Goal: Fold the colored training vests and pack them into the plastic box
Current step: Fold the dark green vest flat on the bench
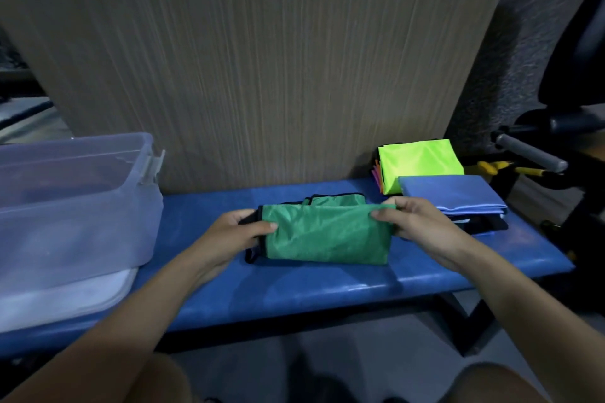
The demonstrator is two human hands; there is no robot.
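While no writing shows anywhere, left hand and right hand pinch the green vest.

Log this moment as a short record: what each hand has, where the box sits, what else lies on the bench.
left hand: grips the left end of the green vest
right hand: pinches the vest's right end
green vest: partly folded, on the blue bench
plastic box: at the bench's left end, contents unclear
blue vest: folded, on the bench's right side
neon yellow vest: behind the blue one
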